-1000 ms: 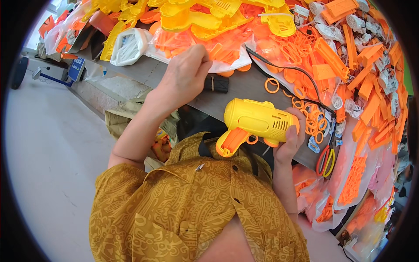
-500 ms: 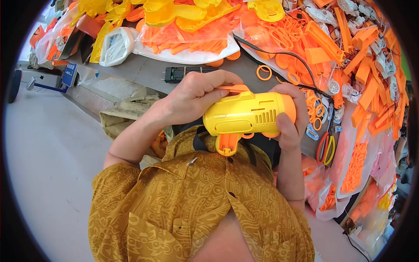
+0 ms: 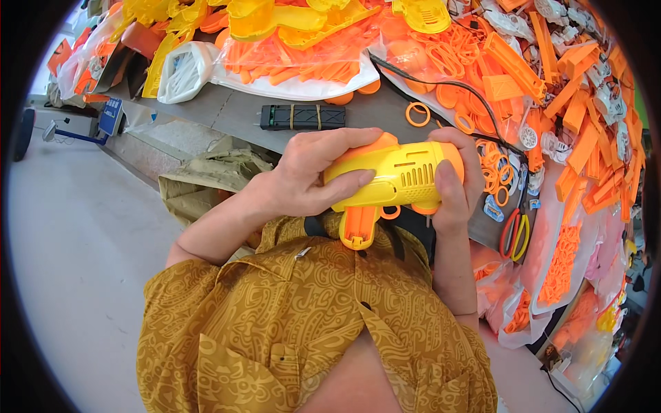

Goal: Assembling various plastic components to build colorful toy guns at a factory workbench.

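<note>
A yellow plastic toy gun (image 3: 392,180) with a slotted side is held level in front of my chest, its orange handle (image 3: 359,227) pointing down toward me. My left hand (image 3: 310,168) is closed round the left end, fingers over the top against an orange piece (image 3: 383,143) and thumb pressed along the yellow side. At the other end, my right hand (image 3: 458,182) grips the rounded orange end (image 3: 451,157) between thumb and fingers. Part of an orange ring (image 3: 390,212) shows below the body.
Behind my hands lies a black box-like part (image 3: 303,117) with bands round it on the grey table (image 3: 237,113). Orange rings (image 3: 417,114), a dark cable (image 3: 441,82) and red-and-yellow-handled pliers (image 3: 514,235) lie about. Heaped orange parts (image 3: 509,65) and yellow shells (image 3: 275,22) fill the back.
My left hand has shifted from pinching the orange piece on top to wrapping the left end, its thumb now on the yellow side. The toy gun has tilted slightly.
</note>
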Motion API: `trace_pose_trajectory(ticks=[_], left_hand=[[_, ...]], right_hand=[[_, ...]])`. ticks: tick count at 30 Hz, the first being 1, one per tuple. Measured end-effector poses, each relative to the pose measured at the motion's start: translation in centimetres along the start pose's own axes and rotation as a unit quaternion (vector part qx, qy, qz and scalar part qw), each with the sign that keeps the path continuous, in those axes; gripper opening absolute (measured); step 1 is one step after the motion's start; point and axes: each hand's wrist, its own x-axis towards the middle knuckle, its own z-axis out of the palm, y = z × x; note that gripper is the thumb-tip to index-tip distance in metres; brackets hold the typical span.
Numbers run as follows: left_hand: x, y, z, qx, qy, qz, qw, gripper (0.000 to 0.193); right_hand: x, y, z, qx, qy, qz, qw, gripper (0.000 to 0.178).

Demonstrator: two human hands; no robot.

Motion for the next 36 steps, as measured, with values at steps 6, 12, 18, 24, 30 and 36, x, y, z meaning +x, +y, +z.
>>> trace_pose_trajectory(ticks=[6,12,18,24,30,36], left_hand=[[1.3,0.8,1.7,0.209,0.105,0.164,0.958,0.069],[1.7,-1.1,2.4,0.208,0.112,0.206,0.95,0.068],[2.6,-2.9,2.9,0.198,0.099,0.231,0.948,0.063],[2.9,-3.1,2.1,0.168,0.02,0.17,0.971,0.077],[1.2,-2.0,1.1,-0.107,-0.007,-0.02,0.994,0.103],[1.6,-1.2,0.6,-0.067,-0.041,-0.03,0.996,0.088]], right_hand=[[-0.1,0.0,0.1,0.0,0.031,-0.007,0.999,0.032],[-0.2,1.3,0.1,-0.011,0.031,-0.037,0.999,0.031],[-0.3,2.6,-0.1,0.007,0.054,-0.027,0.998,0.029],[-0.7,2.4,-0.1,-0.03,0.086,0.016,0.996,0.032],[-1.5,2.2,-0.8,0.003,0.137,0.027,0.99,0.035],[-1.6,0.7,-0.3,0.021,0.108,0.018,0.994,0.039]])
